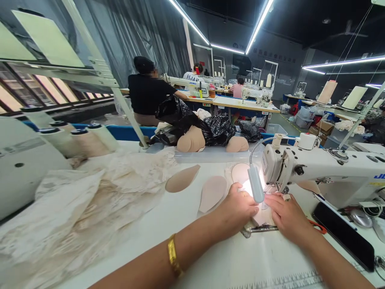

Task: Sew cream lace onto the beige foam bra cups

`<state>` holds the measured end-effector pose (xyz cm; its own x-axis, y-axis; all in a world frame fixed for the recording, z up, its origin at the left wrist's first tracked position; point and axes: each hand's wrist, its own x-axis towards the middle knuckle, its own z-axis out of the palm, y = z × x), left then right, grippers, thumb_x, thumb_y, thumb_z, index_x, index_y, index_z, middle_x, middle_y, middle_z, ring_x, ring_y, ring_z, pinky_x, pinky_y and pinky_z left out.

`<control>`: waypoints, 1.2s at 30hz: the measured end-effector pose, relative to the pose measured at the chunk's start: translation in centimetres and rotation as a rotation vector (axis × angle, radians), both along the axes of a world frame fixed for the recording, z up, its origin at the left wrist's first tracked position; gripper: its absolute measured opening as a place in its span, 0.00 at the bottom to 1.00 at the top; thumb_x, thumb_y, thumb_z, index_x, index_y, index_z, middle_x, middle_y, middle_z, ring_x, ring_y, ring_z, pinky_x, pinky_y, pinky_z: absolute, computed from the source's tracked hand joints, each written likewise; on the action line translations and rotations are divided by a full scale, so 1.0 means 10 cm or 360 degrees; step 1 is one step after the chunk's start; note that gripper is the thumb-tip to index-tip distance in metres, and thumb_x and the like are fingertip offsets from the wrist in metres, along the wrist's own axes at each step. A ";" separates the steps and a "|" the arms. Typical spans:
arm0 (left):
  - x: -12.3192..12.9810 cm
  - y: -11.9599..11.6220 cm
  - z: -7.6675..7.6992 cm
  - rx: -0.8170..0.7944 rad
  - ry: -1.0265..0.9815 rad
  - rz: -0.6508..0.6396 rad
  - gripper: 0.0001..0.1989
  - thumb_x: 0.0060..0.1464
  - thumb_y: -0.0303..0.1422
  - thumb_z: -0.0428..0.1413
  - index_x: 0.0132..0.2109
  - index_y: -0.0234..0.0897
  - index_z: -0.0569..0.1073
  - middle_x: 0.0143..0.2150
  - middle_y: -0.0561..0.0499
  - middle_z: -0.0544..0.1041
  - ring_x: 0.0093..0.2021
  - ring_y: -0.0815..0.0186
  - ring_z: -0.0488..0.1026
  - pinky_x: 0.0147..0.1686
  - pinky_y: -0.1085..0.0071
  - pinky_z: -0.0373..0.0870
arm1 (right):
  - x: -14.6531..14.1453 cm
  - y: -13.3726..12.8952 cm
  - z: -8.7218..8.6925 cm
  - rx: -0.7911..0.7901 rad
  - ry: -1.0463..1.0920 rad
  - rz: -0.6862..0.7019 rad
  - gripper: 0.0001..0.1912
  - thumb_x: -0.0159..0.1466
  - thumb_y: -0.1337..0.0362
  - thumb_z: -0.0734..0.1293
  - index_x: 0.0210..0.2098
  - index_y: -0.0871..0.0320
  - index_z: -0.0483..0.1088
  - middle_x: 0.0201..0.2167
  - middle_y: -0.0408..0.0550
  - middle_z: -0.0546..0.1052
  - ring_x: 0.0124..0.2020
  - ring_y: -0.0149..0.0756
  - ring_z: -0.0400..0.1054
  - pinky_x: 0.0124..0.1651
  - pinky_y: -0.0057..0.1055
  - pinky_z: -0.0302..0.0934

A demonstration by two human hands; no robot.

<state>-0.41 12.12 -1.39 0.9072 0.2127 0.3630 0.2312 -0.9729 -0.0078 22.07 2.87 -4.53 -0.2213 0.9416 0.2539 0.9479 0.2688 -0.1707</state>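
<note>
A white sewing machine (pixel 303 162) stands at the right, its small grey lamp (pixel 255 184) lighting the needle area. Under the lamp lies a pale beige fabric piece (pixel 261 218), partly covered by my hands. My left hand (pixel 242 206) is closed on its left side, fingers bent and thumb against the fabric. Opposite it, my right hand (pixel 287 214) lies with fingers stretched out on the work, close to the presser foot. A rounded beige cup pad (pixel 240 172) sits just behind the lamp. The needle tip is hidden by lamp and fingers.
Two loose beige pads (pixel 182 179) (pixel 213 193) lie left of my hands. Cream lace fabric (pixel 90 200) heaps across the left side. A black phone (pixel 344 235) and orange-handled scissors (pixel 318 227) rest at right. Behind stands a clear tray (pixel 210 156); a co-worker (pixel 148 94) sits beyond.
</note>
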 end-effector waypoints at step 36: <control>0.08 -0.01 -0.26 0.0107 -0.0107 0.0051 0.09 0.48 0.18 0.53 0.33 0.36 0.68 0.30 0.55 0.75 0.29 0.68 0.67 0.54 0.51 0.56 | 0.07 -0.08 0.05 0.0395 0.0346 0.0055 0.12 0.71 0.70 0.58 0.51 0.54 0.68 0.41 0.53 0.78 0.42 0.46 0.73 0.39 0.40 0.70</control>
